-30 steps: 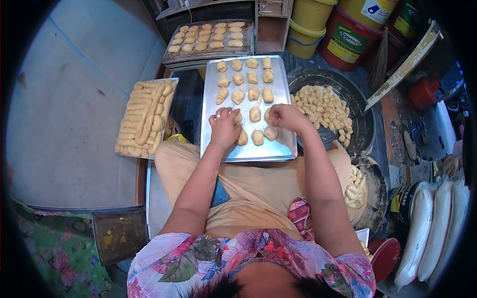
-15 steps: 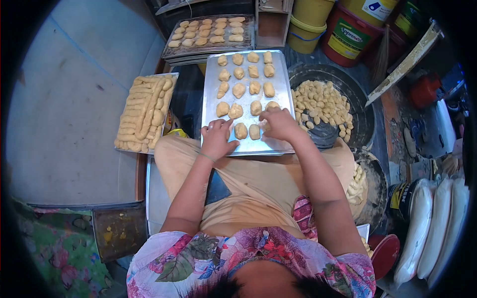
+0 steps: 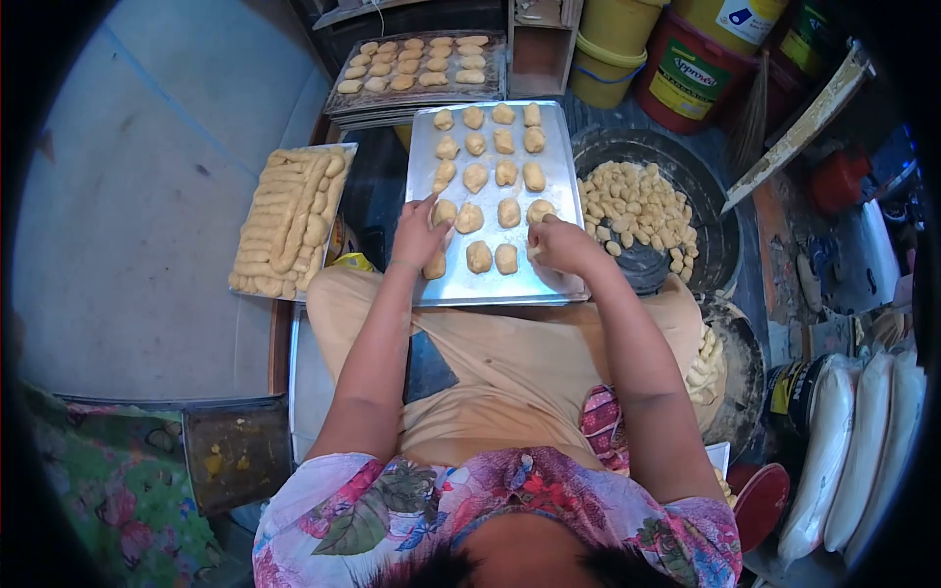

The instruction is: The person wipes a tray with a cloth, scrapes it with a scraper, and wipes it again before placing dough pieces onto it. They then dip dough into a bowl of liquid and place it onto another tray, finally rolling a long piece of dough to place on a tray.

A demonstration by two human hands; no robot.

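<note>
A metal baking tray [image 3: 490, 291] rests on my lap, bearing rows of pale dough balls [image 3: 478, 257]. At the tray's left edge, my left hand [image 3: 420, 235] has its fingers stretched out beside a dough ball [image 3: 444, 213], with another dough ball [image 3: 434, 265] below the palm. On the right side of the tray, my right hand [image 3: 565, 245] has curled fingers closed on a dough piece that they mostly cover. Just above those fingers lies another dough ball [image 3: 540, 210].
To the right stands a black round basin [image 3: 720, 250] with many small dough pieces. A tray of long dough rolls [image 3: 289, 211] sits at left. Behind are stacked trays of flat dough pieces [image 3: 434, 78] and lidded buckets [image 3: 686, 73]. Plastic-wrapped packs [image 3: 858, 441] stand at right.
My left hand has moved up along the tray's left edge, uncovering the lower-left dough ball. My right hand has shifted slightly right and down, exposing the dough ball above it.
</note>
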